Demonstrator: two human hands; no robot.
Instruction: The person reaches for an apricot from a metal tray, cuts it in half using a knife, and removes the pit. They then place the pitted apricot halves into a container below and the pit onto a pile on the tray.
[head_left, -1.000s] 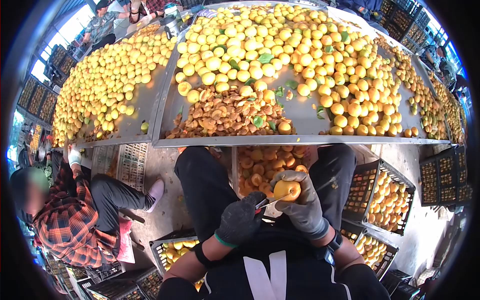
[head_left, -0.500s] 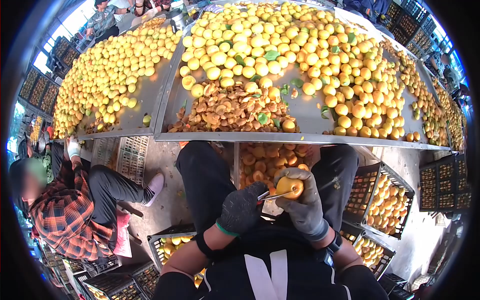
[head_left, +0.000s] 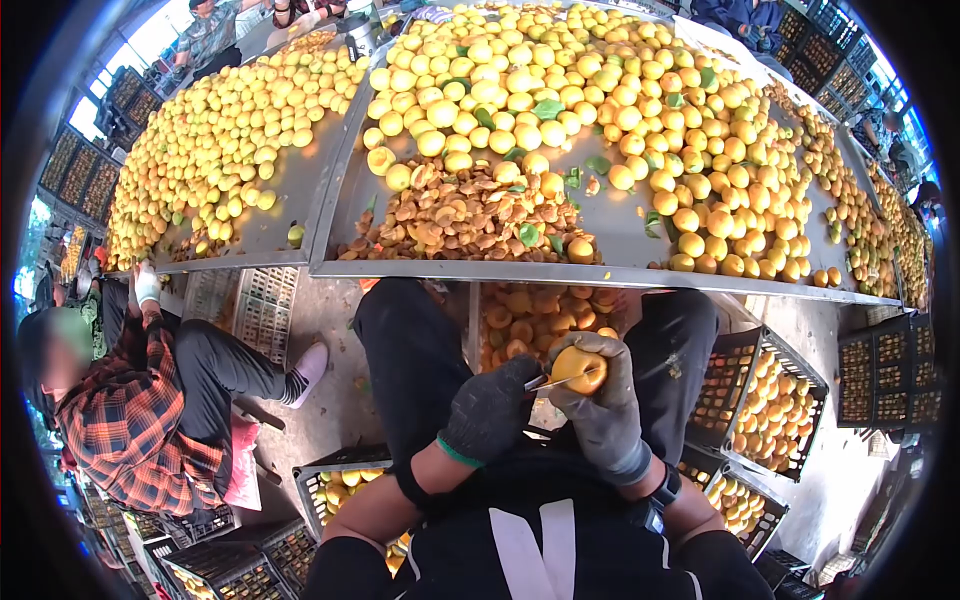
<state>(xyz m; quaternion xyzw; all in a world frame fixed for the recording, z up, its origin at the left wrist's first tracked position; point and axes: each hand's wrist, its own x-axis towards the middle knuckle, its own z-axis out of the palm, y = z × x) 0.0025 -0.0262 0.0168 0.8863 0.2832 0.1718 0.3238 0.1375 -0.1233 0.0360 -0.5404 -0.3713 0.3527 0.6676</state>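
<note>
My left hand (head_left: 487, 412), in a dark knit glove with a green cuff edge, is closed round the handle of a small knife (head_left: 553, 383). Its thin blade lies against the face of a round yellow-orange fruit (head_left: 577, 367). That fruit, like a peach or apricot, is held in my right hand (head_left: 607, 410), gloved in grey, with the fingers curled behind it. Both hands are over my lap, between my knees. Just beyond them, below the table edge, a crate (head_left: 474, 330) holds many orange fruit pieces.
The metal table (head_left: 450, 269) in front carries heaped yellow fruit (head_left: 520, 80) and a pile of brownish scraps (head_left: 470, 215). Fruit crates stand right (head_left: 785, 400) and left (head_left: 340, 490) of me. A person in a plaid shirt (head_left: 140, 425) sits at left; others work across the table.
The knife and fruit have shifted slightly in my hands, the blade now lying across the fruit's face at a changed angle. My left hand has moved a little to the right.
</note>
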